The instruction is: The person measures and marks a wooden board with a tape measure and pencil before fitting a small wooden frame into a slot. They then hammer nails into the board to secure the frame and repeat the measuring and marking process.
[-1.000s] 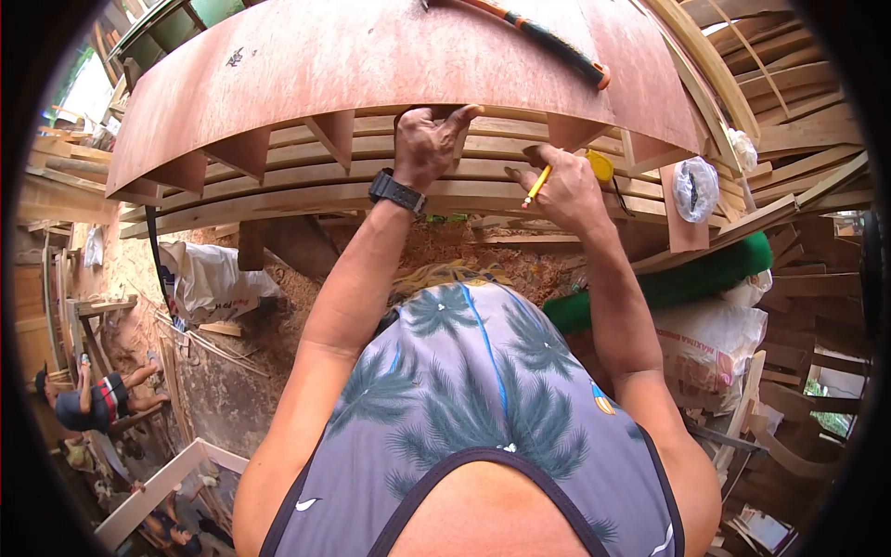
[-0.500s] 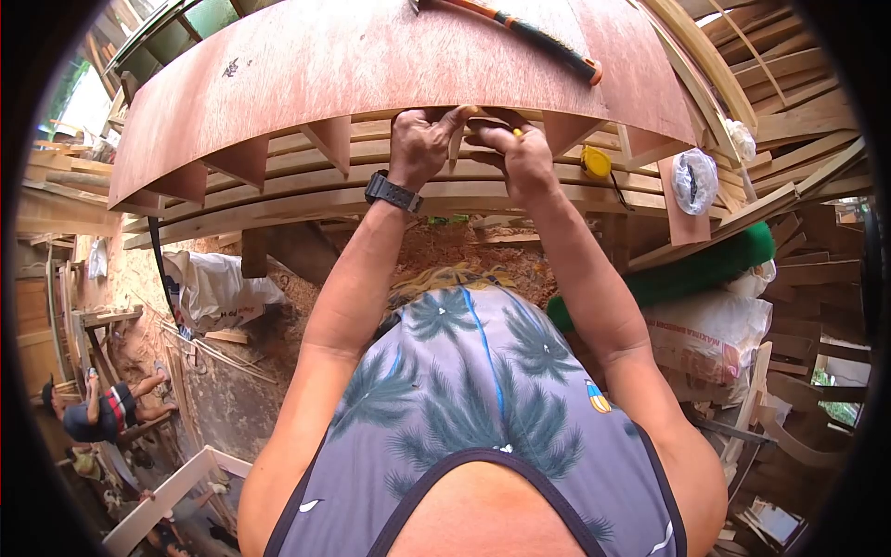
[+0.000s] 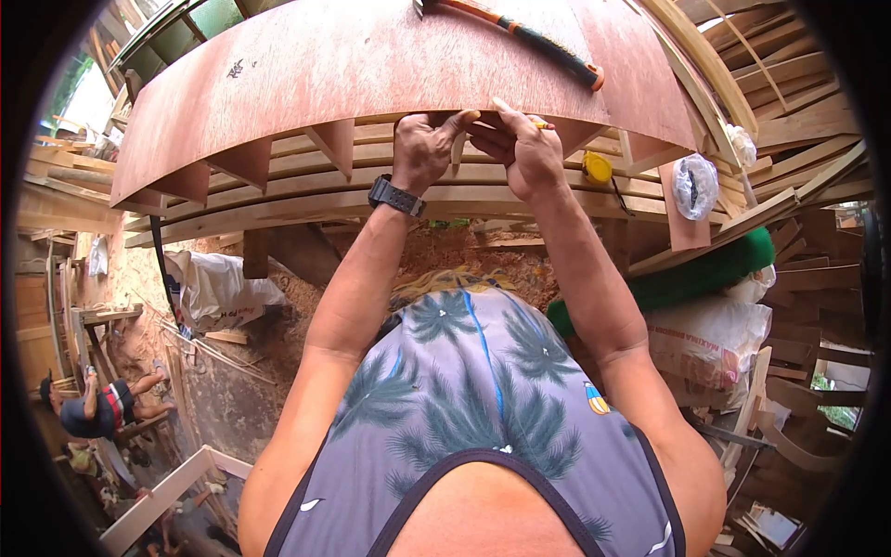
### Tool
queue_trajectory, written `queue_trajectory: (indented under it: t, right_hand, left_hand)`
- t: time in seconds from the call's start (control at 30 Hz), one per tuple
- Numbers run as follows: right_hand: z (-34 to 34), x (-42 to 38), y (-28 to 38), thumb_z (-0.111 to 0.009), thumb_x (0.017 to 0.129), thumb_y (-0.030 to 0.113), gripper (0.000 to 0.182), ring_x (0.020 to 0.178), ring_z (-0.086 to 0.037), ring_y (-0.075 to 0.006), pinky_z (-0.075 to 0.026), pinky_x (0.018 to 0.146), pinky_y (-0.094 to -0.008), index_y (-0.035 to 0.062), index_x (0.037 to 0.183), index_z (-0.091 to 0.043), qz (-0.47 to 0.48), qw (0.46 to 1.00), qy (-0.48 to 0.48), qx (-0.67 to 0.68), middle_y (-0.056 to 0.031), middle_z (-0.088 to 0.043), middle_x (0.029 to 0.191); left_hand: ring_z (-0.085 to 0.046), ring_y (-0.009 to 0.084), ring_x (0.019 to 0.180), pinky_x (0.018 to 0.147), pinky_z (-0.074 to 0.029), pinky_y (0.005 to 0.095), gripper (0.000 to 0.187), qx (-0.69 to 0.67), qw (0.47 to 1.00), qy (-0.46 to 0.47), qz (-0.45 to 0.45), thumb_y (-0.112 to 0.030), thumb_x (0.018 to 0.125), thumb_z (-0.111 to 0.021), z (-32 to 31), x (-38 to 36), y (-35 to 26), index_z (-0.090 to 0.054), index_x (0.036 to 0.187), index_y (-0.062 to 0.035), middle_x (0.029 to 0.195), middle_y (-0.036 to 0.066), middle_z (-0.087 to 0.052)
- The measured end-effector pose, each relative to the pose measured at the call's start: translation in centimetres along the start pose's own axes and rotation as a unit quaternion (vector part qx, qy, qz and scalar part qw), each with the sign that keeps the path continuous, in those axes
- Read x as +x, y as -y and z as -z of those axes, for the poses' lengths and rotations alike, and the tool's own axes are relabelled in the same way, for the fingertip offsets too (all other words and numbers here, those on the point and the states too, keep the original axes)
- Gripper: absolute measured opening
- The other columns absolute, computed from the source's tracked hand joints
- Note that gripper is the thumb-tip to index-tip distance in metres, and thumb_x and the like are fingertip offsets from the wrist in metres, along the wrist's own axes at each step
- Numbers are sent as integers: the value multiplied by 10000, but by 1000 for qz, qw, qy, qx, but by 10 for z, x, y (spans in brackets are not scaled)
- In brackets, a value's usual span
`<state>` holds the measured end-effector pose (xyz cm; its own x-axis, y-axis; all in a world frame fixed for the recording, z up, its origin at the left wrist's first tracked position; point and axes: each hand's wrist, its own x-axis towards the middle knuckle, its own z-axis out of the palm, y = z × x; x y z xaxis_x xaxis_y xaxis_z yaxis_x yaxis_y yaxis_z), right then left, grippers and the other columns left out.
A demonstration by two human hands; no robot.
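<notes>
A wide reddish plywood panel with several wedge-shaped wooden ribs under its near edge lies across stacked planks. My left hand, with a black watch on the wrist, grips the panel's front edge and a small wood block under it. My right hand presses against the same spot, holding a yellow pencil whose tip just shows. The two hands touch each other at the edge.
An orange-and-black handled tool lies on top of the panel. A yellow tape measure and a plastic bag rest on the planks at right. Green roll, white sacks and sawdust below. Another person sits at lower left.
My right hand has risen from the planks with the pencil and joined my left hand at the panel's edge. The left hand stays gripping the same spot.
</notes>
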<state>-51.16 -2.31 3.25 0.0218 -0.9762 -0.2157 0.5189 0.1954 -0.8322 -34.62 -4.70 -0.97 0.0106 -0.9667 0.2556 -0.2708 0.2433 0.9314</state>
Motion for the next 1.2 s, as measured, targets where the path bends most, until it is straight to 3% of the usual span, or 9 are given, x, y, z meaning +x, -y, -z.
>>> queue_trajectory:
  t: [0.2, 0.37, 0.5, 0.6, 0.7, 0.9, 0.97, 1.1, 1.2]
  right_hand:
    - [2, 4, -4, -577, 1022, 186, 282, 962, -733, -274, -606, 845, -389, -7, 1213, -653, 6, 999, -17, -37, -159, -733, 1102]
    - [1, 5, -4, -586, 1017, 196, 290, 947, -735, -263, -596, 832, -386, 10, 1229, -656, 4, 999, -23, -36, -146, -738, 1104]
    - [0, 4, -2, -583, 1018, 197, 293, 962, -736, -274, -598, 840, -387, 16, 1237, -656, -6, 999, -24, -47, -148, -738, 1113]
    - [0, 3, -2, -578, 1022, 200, 288, 973, -737, -278, -601, 841, -383, 20, 1233, -657, -4, 999, -18, -41, -146, -738, 1111]
    - [-1, 2, 0, -571, 1028, 205, 287, 976, -737, -276, -603, 842, -382, 22, 1232, -653, -14, 999, -21, -46, -145, -738, 1112]
    - [-1, 1, 0, -570, 1029, 203, 284, 974, -735, -272, -602, 843, -386, 20, 1232, -649, -14, 998, -25, -47, -142, -739, 1106]
    - [-2, 1, 0, -564, 1031, 203, 287, 978, -734, -273, -601, 843, -387, 19, 1235, -647, -16, 998, -28, -46, -143, -738, 1106]
    - [-1, 2, 0, -545, 1039, 204, 295, 991, -729, -278, -599, 842, -389, 13, 1242, -640, -18, 998, -25, -47, -152, -735, 1110]
    - [-2, 1, 0, -534, 1043, 205, 303, 995, -727, -284, -600, 856, -394, 9, 1250, -635, -18, 999, -27, -43, -160, -733, 1109]
  left_hand:
    - [-492, 64, 555, 512, -404, 277, 332, -3, 999, 34, 19, -335, 878, -814, 5, -3, -14, -772, 835, -9, 634, 10, -670]
    - [-636, 107, 685, 629, -519, 297, 317, -137, 988, 22, -65, -298, 907, -791, -2, -2, -5, -772, 957, 15, 832, 104, -770]
    - [-612, 98, 657, 605, -504, 295, 309, -138, 988, 0, -76, -294, 907, -793, -5, -2, -4, -775, 933, 13, 793, 95, -760]
    - [-575, 80, 613, 542, -465, 285, 316, -114, 991, 12, -63, -305, 905, -794, -1, 0, 3, -778, 924, 10, 747, 82, -746]
    - [-645, 97, 716, 645, -517, 280, 270, -6, 998, 45, 34, -252, 914, -786, 4, 0, 1, -779, 973, 11, 857, 80, -773]
    - [-632, 78, 665, 601, -506, 269, 221, 38, 990, 30, -132, -208, 920, -773, 0, 5, 11, -784, 966, 8, 819, 81, -771]
    - [-529, 152, 440, 417, -413, 291, 200, 44, 958, -26, -281, -106, 911, -714, -6, 9, 21, -803, 1081, -166, 582, 38, -631]
    - [-518, 143, 436, 418, -421, 284, 254, 53, 971, 2, -233, -97, 891, -717, -1, 7, 18, -793, 1118, -181, 579, 19, -631]
    - [-489, 132, 420, 413, -416, 281, 268, 218, 903, -44, -367, -100, 881, -722, 2, 9, 18, -794, 1121, -194, 557, 9, -604]
